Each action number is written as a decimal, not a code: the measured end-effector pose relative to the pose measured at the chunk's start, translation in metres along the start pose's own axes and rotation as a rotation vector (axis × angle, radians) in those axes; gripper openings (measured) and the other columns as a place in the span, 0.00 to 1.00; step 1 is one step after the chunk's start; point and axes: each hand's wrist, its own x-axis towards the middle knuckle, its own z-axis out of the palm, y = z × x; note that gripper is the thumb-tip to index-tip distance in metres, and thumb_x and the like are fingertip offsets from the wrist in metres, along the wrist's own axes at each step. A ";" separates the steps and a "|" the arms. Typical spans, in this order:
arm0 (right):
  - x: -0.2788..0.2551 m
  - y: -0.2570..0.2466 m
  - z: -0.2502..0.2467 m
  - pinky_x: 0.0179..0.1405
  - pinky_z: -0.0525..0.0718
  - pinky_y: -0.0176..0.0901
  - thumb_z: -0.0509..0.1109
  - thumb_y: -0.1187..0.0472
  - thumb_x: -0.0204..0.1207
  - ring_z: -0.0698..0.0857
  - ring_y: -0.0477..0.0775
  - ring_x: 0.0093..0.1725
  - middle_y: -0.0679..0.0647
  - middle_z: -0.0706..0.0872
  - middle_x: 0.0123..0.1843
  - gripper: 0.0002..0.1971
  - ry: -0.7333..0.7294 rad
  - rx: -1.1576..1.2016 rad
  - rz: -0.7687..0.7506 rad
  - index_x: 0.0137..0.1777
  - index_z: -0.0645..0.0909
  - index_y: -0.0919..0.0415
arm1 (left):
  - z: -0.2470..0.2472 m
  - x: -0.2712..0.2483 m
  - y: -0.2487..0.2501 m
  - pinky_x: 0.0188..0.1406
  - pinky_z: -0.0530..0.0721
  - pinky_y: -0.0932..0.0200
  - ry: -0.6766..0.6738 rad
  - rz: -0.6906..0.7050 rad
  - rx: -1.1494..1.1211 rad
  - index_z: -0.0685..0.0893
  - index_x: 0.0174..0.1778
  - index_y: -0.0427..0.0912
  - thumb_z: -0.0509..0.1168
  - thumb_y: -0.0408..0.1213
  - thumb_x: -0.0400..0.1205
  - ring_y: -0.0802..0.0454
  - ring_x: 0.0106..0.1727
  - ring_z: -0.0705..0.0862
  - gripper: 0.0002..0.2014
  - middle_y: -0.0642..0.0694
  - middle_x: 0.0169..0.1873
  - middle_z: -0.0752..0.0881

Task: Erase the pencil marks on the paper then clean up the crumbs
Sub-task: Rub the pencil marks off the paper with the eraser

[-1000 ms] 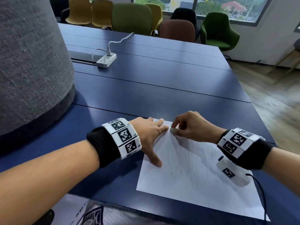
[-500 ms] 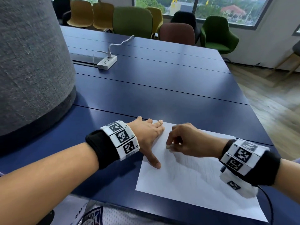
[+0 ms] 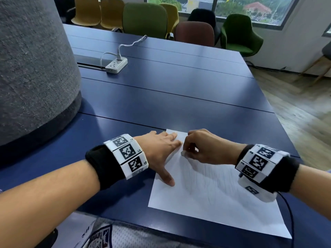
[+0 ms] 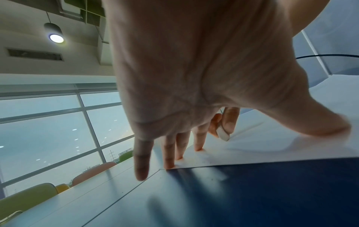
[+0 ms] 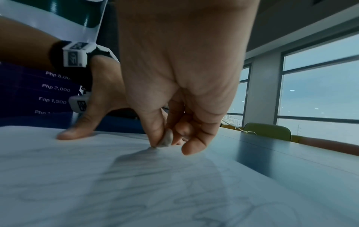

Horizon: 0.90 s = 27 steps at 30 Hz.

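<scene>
A white sheet of paper (image 3: 211, 192) with faint pencil scribbles lies on the blue table (image 3: 179, 97) near its front edge. My left hand (image 3: 161, 153) lies flat with fingers spread, pressing down the paper's far left corner; its thumb (image 4: 318, 121) rests on the sheet. My right hand (image 3: 202, 149) pinches a small grey-white eraser (image 3: 183, 153) between thumb and fingers, its tip touching the paper just right of the left hand. The right wrist view shows the eraser (image 5: 166, 139) on the sheet, with pencil lines (image 5: 174, 192) across the near part of the paper.
A large grey felt-covered column (image 3: 32, 68) stands at the left, on the table. A white power strip (image 3: 116, 65) with its cord lies at the far left of the table. Coloured chairs (image 3: 145, 18) line the far side. The table's right edge drops to a wooden floor (image 3: 304, 108).
My right hand with the eraser slid toward me and left along the paper, then back up close to the left hand's fingers. The left hand stayed pressed on the corner.
</scene>
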 end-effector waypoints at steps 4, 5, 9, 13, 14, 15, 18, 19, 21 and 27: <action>-0.015 -0.012 0.002 0.43 0.79 0.38 0.70 0.56 0.79 0.81 0.51 0.40 0.50 0.84 0.45 0.09 -0.079 0.007 -0.124 0.44 0.87 0.60 | 0.000 -0.004 0.002 0.78 0.45 0.26 -0.051 -0.024 -0.010 0.46 0.86 0.51 0.72 0.75 0.60 0.49 0.86 0.45 0.65 0.47 0.86 0.43; -0.018 -0.016 0.001 0.44 0.80 0.40 0.70 0.56 0.79 0.82 0.50 0.41 0.49 0.84 0.46 0.08 -0.114 0.004 -0.146 0.44 0.87 0.59 | 0.000 -0.004 0.002 0.77 0.43 0.25 -0.056 -0.025 -0.012 0.45 0.86 0.51 0.72 0.75 0.60 0.49 0.86 0.44 0.66 0.47 0.86 0.42; -0.007 -0.015 -0.008 0.43 0.82 0.48 0.70 0.56 0.78 0.81 0.51 0.41 0.46 0.81 0.43 0.07 -0.080 -0.073 -0.085 0.46 0.87 0.58 | 0.002 -0.004 0.001 0.75 0.41 0.22 -0.053 -0.025 -0.030 0.40 0.86 0.50 0.73 0.75 0.58 0.49 0.86 0.43 0.70 0.47 0.86 0.40; -0.016 -0.020 -0.004 0.44 0.83 0.47 0.72 0.57 0.77 0.82 0.49 0.41 0.46 0.83 0.43 0.05 -0.154 -0.004 -0.154 0.45 0.88 0.57 | 0.000 -0.004 0.003 0.75 0.40 0.21 -0.071 -0.040 -0.051 0.39 0.86 0.50 0.74 0.74 0.58 0.49 0.86 0.41 0.70 0.46 0.86 0.39; -0.018 -0.023 -0.005 0.44 0.83 0.45 0.72 0.56 0.76 0.81 0.48 0.40 0.45 0.84 0.42 0.05 -0.210 -0.002 -0.167 0.45 0.88 0.55 | -0.001 -0.005 0.004 0.76 0.40 0.21 -0.077 -0.043 -0.048 0.40 0.86 0.49 0.74 0.74 0.59 0.49 0.86 0.41 0.69 0.46 0.86 0.40; -0.017 -0.025 -0.007 0.44 0.83 0.44 0.72 0.56 0.75 0.80 0.47 0.39 0.45 0.85 0.41 0.05 -0.238 -0.006 -0.161 0.44 0.89 0.55 | -0.001 -0.005 0.005 0.76 0.40 0.21 -0.080 -0.045 -0.042 0.40 0.86 0.49 0.74 0.74 0.59 0.49 0.86 0.41 0.69 0.46 0.86 0.40; -0.004 -0.021 -0.011 0.43 0.83 0.44 0.73 0.59 0.73 0.81 0.48 0.38 0.47 0.88 0.41 0.04 -0.156 -0.022 -0.082 0.42 0.89 0.57 | -0.001 -0.004 0.005 0.76 0.41 0.21 -0.074 -0.042 -0.030 0.36 0.85 0.50 0.74 0.75 0.58 0.49 0.86 0.42 0.71 0.47 0.86 0.41; -0.002 -0.020 -0.010 0.42 0.83 0.45 0.73 0.60 0.72 0.82 0.48 0.38 0.48 0.88 0.41 0.04 -0.130 -0.012 -0.068 0.41 0.88 0.58 | -0.001 -0.004 0.004 0.76 0.41 0.21 -0.069 -0.042 -0.029 0.35 0.85 0.50 0.74 0.75 0.58 0.49 0.86 0.42 0.72 0.47 0.86 0.41; -0.008 -0.022 -0.007 0.42 0.84 0.46 0.73 0.60 0.70 0.83 0.49 0.38 0.49 0.88 0.40 0.02 -0.164 0.033 -0.077 0.40 0.87 0.57 | -0.002 -0.003 0.005 0.76 0.41 0.20 -0.084 -0.049 -0.025 0.37 0.86 0.49 0.74 0.74 0.58 0.48 0.86 0.41 0.71 0.46 0.86 0.40; -0.011 -0.023 -0.006 0.38 0.81 0.33 0.78 0.58 0.71 0.82 0.44 0.36 0.47 0.88 0.40 0.05 -0.253 0.112 -0.015 0.43 0.88 0.58 | -0.005 -0.005 0.008 0.77 0.41 0.22 -0.118 -0.065 -0.019 0.41 0.86 0.47 0.73 0.74 0.59 0.46 0.86 0.41 0.69 0.45 0.86 0.38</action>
